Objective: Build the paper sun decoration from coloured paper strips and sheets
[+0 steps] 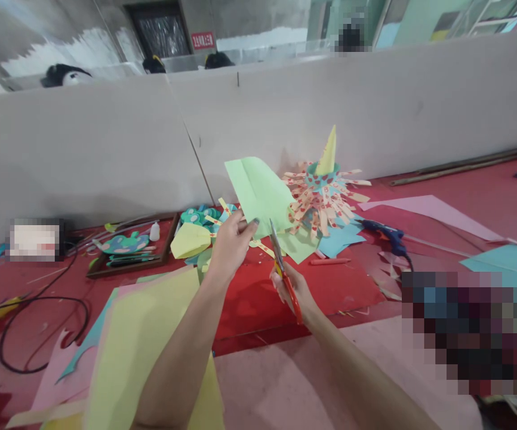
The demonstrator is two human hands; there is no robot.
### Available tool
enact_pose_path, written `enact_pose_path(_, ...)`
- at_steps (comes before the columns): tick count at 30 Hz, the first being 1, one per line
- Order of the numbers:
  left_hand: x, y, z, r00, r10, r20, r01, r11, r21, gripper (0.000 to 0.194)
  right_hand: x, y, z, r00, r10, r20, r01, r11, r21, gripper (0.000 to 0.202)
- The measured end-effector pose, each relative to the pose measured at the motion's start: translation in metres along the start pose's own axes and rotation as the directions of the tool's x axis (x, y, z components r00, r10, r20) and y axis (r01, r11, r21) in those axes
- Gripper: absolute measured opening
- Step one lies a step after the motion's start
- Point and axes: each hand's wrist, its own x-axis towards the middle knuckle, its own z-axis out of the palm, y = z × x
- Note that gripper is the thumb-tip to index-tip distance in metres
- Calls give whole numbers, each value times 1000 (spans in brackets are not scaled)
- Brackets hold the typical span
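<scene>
A light green paper sheet (261,185) with a curved upper edge is pinched by its lower edge in my left hand (235,242). My right hand (293,286) is wrapped round red-handled scissors (291,294), their blades pointing up at the sheet's lower edge. Whether the blades touch the paper is hard to tell. Beyond the hands, at the right, stands a paper craft (321,194) with a yellow cone and many curled, patterned strips. Yellow and green paper pieces lie under and around the green sheet.
A brown tray (169,242) with craft pieces and a small white bottle is at the left. Yellow sheets (146,346) lie in front. A blue glue gun (386,235), pink paper (433,212) and blue paper (509,266) are to the right. A grey partition (106,149) stands behind.
</scene>
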Motion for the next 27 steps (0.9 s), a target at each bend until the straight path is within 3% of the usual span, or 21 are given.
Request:
enact_pose_path(5, 0, -2, 3, 999, 8, -43, -8, 1000, -1, 23, 1, 0, 0, 1000, 7, 3, -7, 1000, 18, 34)
enact_pose_path(27, -2, 3, 2, 999, 3, -48, 2, 994, 109, 19, 0, -8, 1, 999, 43, -3, -43, 999, 8, 38)
